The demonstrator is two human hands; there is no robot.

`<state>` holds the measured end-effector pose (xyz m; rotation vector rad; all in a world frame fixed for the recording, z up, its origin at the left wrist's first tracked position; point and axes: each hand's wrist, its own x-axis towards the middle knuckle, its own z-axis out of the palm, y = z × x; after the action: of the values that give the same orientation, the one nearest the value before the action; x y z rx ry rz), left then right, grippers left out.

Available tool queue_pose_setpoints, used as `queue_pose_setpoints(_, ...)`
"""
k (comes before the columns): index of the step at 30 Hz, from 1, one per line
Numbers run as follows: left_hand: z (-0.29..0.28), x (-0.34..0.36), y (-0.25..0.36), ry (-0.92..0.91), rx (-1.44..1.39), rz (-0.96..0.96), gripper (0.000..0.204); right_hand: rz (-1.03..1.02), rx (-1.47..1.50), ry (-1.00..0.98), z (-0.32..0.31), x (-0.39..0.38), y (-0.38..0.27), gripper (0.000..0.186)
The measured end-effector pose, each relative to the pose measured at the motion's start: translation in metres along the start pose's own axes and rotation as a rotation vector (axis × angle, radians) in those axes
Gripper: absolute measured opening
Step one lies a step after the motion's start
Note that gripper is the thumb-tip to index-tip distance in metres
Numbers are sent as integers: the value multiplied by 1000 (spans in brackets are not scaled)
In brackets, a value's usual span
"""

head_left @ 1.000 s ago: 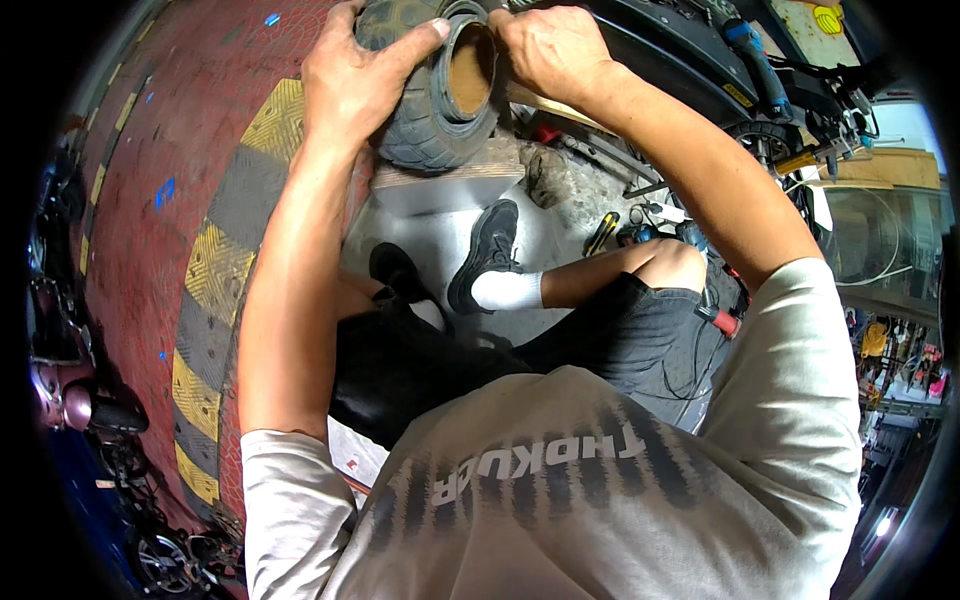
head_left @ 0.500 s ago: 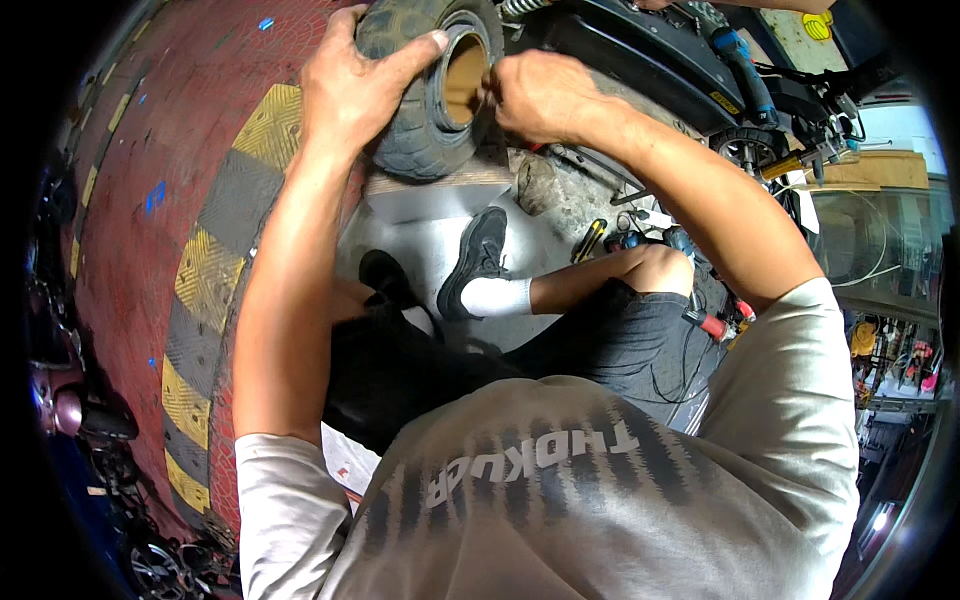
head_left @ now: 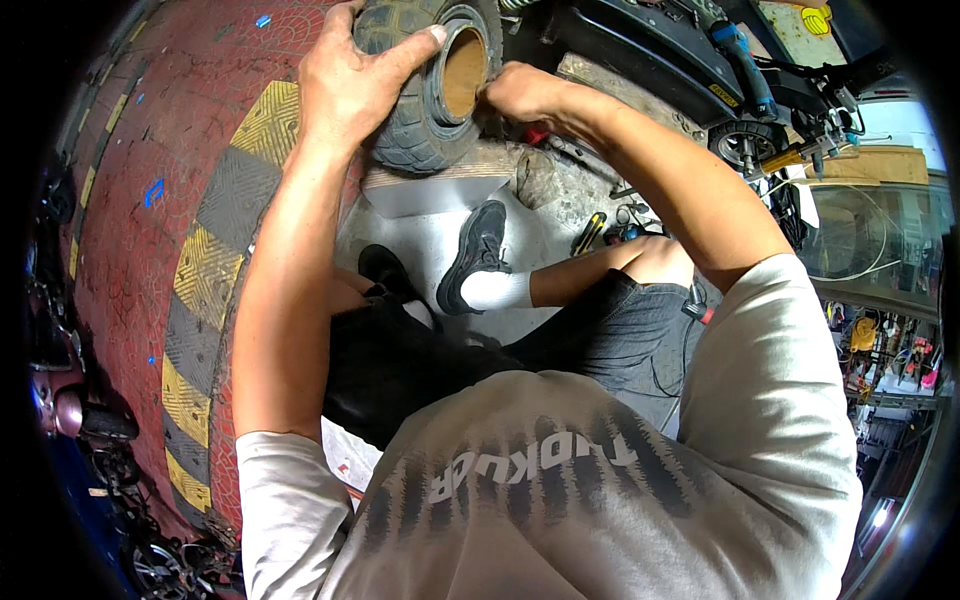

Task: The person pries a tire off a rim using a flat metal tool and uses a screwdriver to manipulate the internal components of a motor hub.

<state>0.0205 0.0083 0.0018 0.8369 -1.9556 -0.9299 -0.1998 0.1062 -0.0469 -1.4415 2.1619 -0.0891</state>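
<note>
A small, thick black tyre [head_left: 412, 135] with a grey rim stands tilted on a silver-sided block [head_left: 430, 196], its brownish round hub opening facing right. My left hand [head_left: 362, 88] grips the tyre from its left, the thumb reaching over the sidewall to the rim's edge. Close against the right side of that rim is my right hand [head_left: 524, 92], its fingers curled together. Whatever those fingers pinch is hidden behind the knuckles.
A black scooter body [head_left: 640, 52] lies beyond my right hand, with a blue power tool [head_left: 742, 70] on it. A yellow-and-black cutter [head_left: 590, 233] rests on the floor by my shoe [head_left: 478, 255]. Along the left runs a yellow-and-black ramp strip [head_left: 208, 268].
My right hand has turned at the wrist and shifted slightly left along the rim, its forearm lower and closer in. My left hand keeps its grip, and the tyre has barely moved.
</note>
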Motion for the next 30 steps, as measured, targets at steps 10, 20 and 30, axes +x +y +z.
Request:
queue_pose_setpoints(10,1,-5,10,-30,-90,-44,86,-406,-672,583,-52,-38,-20,24)
queue_pose_setpoints(20,1,-4,5,-12,5,6,89,-6,-135,357,12,-3,4,43)
queue_pose_setpoints(30,9,-3,15,-67,-174,39,75,-148,-301,282,-17,-63,-14,45)
